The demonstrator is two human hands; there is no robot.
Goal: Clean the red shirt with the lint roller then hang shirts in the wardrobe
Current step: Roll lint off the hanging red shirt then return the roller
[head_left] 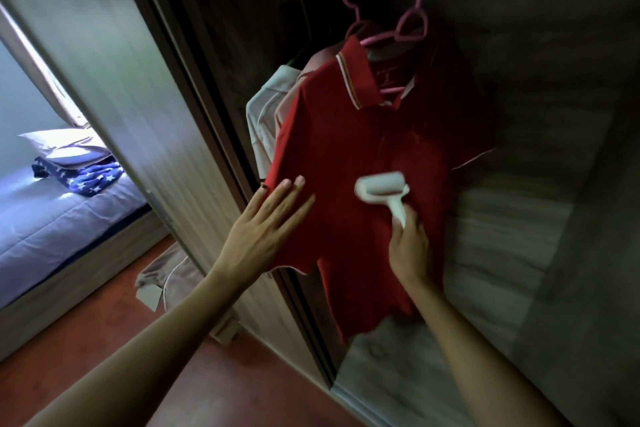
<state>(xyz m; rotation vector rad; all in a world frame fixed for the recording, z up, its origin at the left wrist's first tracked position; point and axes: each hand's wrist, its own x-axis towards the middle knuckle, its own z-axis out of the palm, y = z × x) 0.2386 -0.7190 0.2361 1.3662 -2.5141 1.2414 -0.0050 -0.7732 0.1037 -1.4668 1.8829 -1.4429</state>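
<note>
Now right hand [408,246] fingers grip the lint roller [381,192] against the red shirt [353,149].

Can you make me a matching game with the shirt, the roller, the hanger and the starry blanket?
Things:
1. red shirt
2. lint roller
3. hanger
4. starry blanket

Places:
A. on the bed
B. hooked on the wardrobe rail
C. gripped by the right hand
D. under the flat left hand

Pairs: 1-D, 2-C, 3-B, 4-A
</note>
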